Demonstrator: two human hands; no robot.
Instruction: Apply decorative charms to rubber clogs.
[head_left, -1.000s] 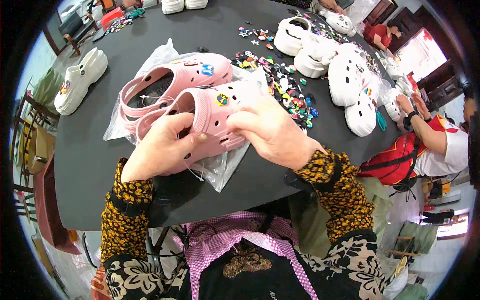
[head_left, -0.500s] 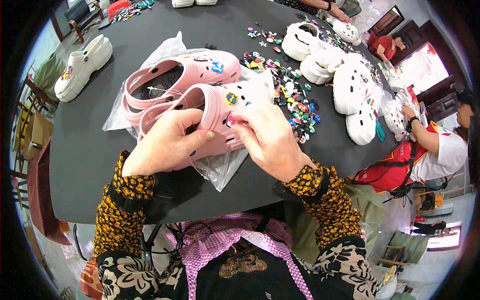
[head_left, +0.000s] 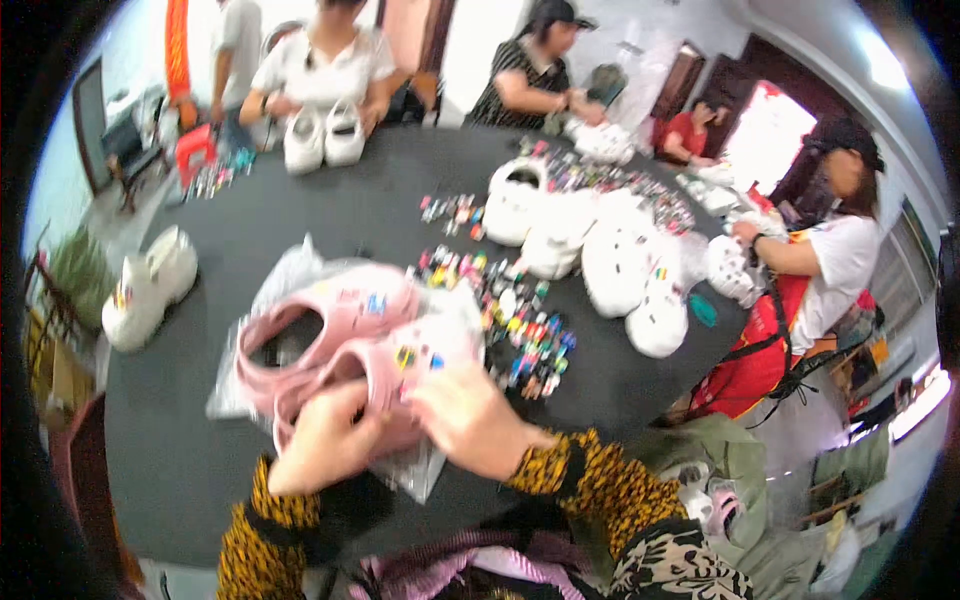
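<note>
A pair of pink clogs lies on a clear plastic bag [head_left: 285, 275] on the dark table. My left hand [head_left: 330, 432] is closed round the heel-side opening of the near clog [head_left: 447, 340], its fingers partly inside. Against that clog's upper press the bent fingers of my right hand [head_left: 475, 420]; the charm seen at them earlier is now hidden behind them, and the picture is blurred. Colourful charms sit on the uppers of the near clog and the far clog [head_left: 345, 292], which no hand touches.
Loose charms [head_left: 530, 330] spread right of the clogs, beside several white clogs [head_left: 615, 260]. Another white clog [head_left: 150, 290] stands at the left. Across the table, a person [head_left: 325, 75] holds two white clogs [head_left: 325, 137]; at the right, another person [head_left: 810, 260] handles one.
The view has tipped up, so people across the table now show and the clogs sit lower in the picture. Both hands stay on the near clog; the right fingers now cover the pink-and-white charm.
</note>
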